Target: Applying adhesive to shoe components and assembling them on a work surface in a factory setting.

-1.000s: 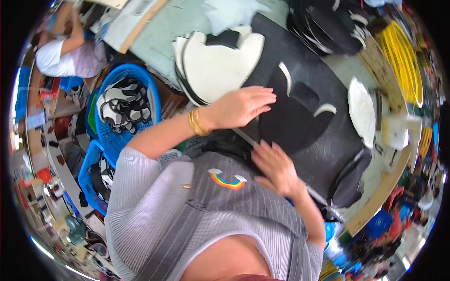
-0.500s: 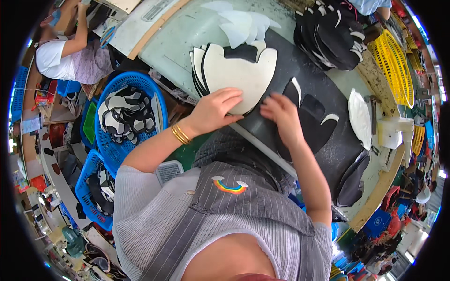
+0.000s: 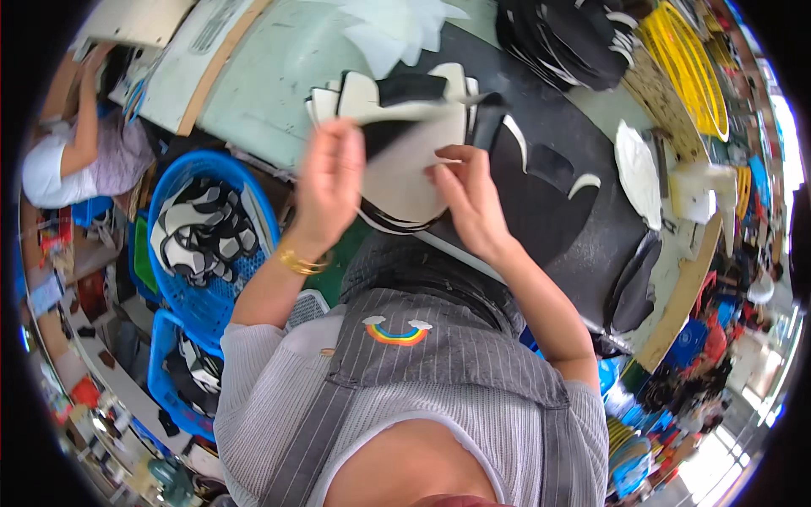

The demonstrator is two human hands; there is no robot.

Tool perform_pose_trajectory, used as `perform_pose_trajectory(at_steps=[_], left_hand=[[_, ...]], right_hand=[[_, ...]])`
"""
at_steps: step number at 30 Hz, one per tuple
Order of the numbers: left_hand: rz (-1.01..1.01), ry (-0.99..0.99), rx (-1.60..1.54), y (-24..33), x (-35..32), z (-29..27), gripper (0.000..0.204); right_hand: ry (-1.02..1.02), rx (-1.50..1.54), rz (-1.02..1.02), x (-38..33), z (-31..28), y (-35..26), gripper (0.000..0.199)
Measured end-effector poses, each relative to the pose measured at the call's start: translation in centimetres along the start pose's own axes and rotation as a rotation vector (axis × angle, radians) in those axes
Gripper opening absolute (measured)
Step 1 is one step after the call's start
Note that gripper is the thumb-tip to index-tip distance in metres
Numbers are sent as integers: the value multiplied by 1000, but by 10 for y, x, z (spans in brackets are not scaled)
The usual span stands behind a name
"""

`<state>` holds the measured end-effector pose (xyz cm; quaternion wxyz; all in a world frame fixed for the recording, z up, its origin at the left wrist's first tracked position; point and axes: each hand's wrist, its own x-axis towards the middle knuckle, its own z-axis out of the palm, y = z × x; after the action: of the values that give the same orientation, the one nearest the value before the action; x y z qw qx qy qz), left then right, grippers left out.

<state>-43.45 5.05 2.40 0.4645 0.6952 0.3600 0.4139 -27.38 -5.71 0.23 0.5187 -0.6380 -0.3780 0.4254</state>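
Hands and stacked cut pieces at a work bench (image 3: 258,89); clock directions are taken from the pale stack (image 3: 361,95) at the dial's centre. Half a second ago the left hand lay on the lower part of the stack, with the topmost pale face flat. Now a lifted piece (image 3: 414,113) stands bent up between the hands, a dark area showing beneath its raised, blurred edge; separation of this piece from those below appears to be under way, judging by that bend.

The left hand (image 3: 331,177), at eight o'clock, has its fingers drawn together and seems to grip the lifted piece, though motion blurs the contact. The right hand (image 3: 475,198), at four o'clock, is half curled, thumb and forefinger near each other beside the piece; whether they pinch it cannot be told.

The black piece with pale curved strips (image 3: 541,207) lies just beyond the right hand, unmoved on the bench between three and four o'clock. Translucent sheets (image 3: 397,29) lie at twelve, a dark stack (image 3: 562,42) at two, and a blue basket (image 3: 198,308) at eight.
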Motion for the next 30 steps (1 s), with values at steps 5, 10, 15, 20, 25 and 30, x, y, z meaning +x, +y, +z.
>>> perform_pose_trajectory(at_steps=[5, 10, 15, 20, 25, 30], left_hand=[[666, 610, 125, 86, 64, -14, 15], [957, -220, 186, 118, 66, 50, 23], [1034, -772, 145, 53, -42, 147, 22], [914, -1020, 255, 46, -51, 158, 20], [984, -808, 114, 68, 14, 291, 21], [994, -772, 298, 31, 35, 385, 25]], right_hand=[[103, -1054, -552, -4, 17, 1, 48], [135, -425, -369, -20, -50, 10, 24], [933, -545, -96, -69, -213, 18, 10], [867, -1090, -69, -77, -334, 25, 12], [549, -1337, 299, -44, -357, 60, 18], [528, -1427, 76, -45, -341, 41, 11]])
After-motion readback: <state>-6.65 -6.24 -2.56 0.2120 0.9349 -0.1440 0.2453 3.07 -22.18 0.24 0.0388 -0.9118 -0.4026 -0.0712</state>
